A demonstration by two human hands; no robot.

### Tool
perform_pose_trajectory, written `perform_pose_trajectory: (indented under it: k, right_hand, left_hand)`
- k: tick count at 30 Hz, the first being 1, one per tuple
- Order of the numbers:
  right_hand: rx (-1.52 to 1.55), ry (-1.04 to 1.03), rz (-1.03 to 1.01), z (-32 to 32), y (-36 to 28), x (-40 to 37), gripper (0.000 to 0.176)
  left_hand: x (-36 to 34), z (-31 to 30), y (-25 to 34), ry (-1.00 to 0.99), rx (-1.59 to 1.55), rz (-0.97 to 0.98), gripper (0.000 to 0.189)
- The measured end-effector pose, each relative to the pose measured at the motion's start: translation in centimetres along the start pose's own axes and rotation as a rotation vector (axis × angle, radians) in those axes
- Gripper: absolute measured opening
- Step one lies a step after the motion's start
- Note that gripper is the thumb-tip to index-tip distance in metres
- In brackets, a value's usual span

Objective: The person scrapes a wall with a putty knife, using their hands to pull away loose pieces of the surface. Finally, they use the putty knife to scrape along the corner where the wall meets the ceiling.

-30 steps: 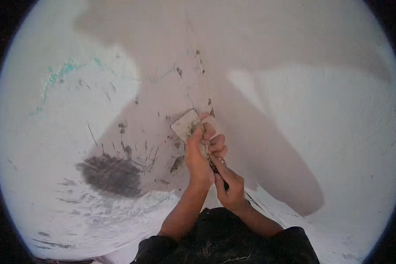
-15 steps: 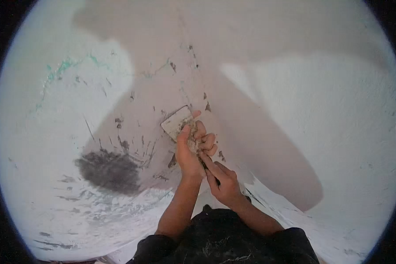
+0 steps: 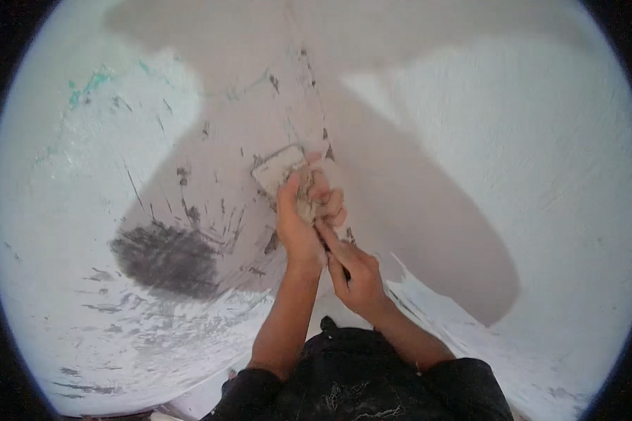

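Note:
A plaster-smeared putty knife (image 3: 279,167) is held out in front of me, its wide pale blade pointing up and to the left. My left hand (image 3: 298,224) is wrapped round it, thumb along the blade and fingers curled on the right side. Just below, my right hand (image 3: 358,274) is closed on the dark handle, forefinger stretched up toward the left hand. Most of the handle is hidden by the fingers. Behind the blade is a whitish wall (image 3: 225,175) with dark scrape marks.
To the left is a large dark patch (image 3: 165,259) on the wall, with streaks round it. Green paint traces (image 3: 91,84) show higher up. Chipped spots (image 3: 305,67) run down a corner line in the middle. My shadow (image 3: 428,210) falls across both wall faces.
Both hands and the putty knife have shifted slightly upward in view, still in the same hold. The wall marks have also moved up a little as the camera view shifted.

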State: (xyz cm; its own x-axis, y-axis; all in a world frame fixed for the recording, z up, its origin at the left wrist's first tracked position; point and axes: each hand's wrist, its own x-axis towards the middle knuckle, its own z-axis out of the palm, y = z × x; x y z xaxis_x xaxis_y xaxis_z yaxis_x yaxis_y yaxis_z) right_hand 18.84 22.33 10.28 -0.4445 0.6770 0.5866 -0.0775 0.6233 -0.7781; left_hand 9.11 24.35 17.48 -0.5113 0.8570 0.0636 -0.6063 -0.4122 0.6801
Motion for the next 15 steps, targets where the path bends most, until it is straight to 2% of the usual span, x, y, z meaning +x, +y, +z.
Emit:
perform_pose_trajectory:
  k: [2,5,8,12,14,15]
  right_hand:
    - [-0.004,0.014,-0.011,0.4,0.3,-0.9,0.058]
    - [-0.011,-0.022,-0.020,0.7,0.6,-0.8,0.059]
    - [-0.037,0.039,-0.028,0.7,0.7,-0.2,0.057]
    - [0.010,0.006,-0.029,1.1,0.8,-0.1,0.055]
    - [-0.041,0.045,-0.048,1.0,0.4,1.0,0.056]
    - [0.025,0.044,0.005,0.6,-0.6,1.7,0.055]
  left_hand:
    - [-1.0,-0.6,-0.1,0.042,-0.001,-0.011,0.043]
    - [-0.8,-1.8,0.3,-0.037,-0.025,-0.041,0.033]
    - [-0.2,-0.7,0.1,-0.067,0.097,0.046,0.041]
    - [-0.3,-1.5,0.4,-0.134,-0.037,-0.004,0.041]
    - [-0.3,1.4,1.2,0.194,0.206,0.028,0.040]
    - [0.5,0.6,1.8,-0.093,0.132,0.023,0.040]
